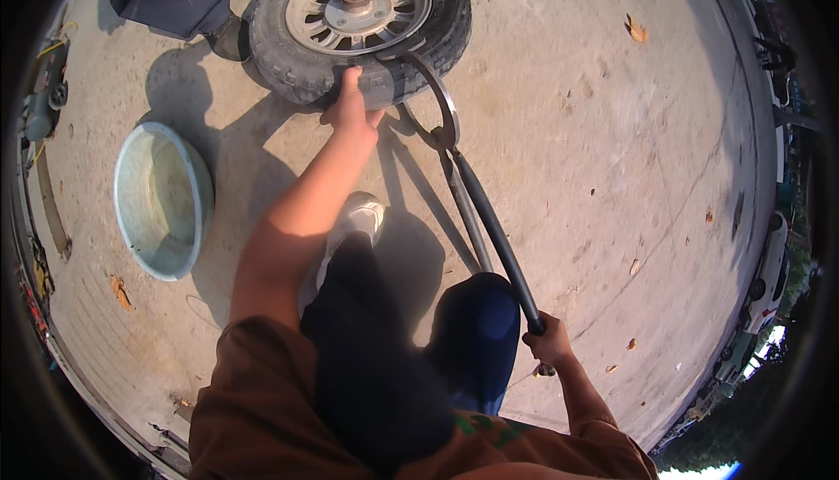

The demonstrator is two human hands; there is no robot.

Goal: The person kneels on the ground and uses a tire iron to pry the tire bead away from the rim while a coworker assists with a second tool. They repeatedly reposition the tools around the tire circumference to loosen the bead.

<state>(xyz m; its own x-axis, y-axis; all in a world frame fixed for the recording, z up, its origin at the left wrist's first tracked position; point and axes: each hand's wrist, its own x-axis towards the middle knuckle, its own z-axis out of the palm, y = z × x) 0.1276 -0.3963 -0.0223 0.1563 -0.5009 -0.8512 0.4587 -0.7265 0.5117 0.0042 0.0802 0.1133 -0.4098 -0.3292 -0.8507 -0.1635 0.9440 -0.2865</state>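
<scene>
On the concrete ground (pixel 612 218), well in from its right edge, I see the spoked wheel (pixel 358 10) with its knobbly tyre (pixel 293 69). The long-handled tool (pixel 498 233) lays its curved end over the tyre. A pale blue tub (pixel 138 187) sits toward the ground's left edge. My right hand (pixel 549 340) has its fingers wrapped round one dark handle; my left hand (pixel 351 117) seems to meet the tyre's near side, its fingers too hidden to tell how open.

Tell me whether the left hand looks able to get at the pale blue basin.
Probably yes: the left hand is at the tire, and only concrete floor lies between that hand and the pale blue basin, though leaning left may help.
</scene>
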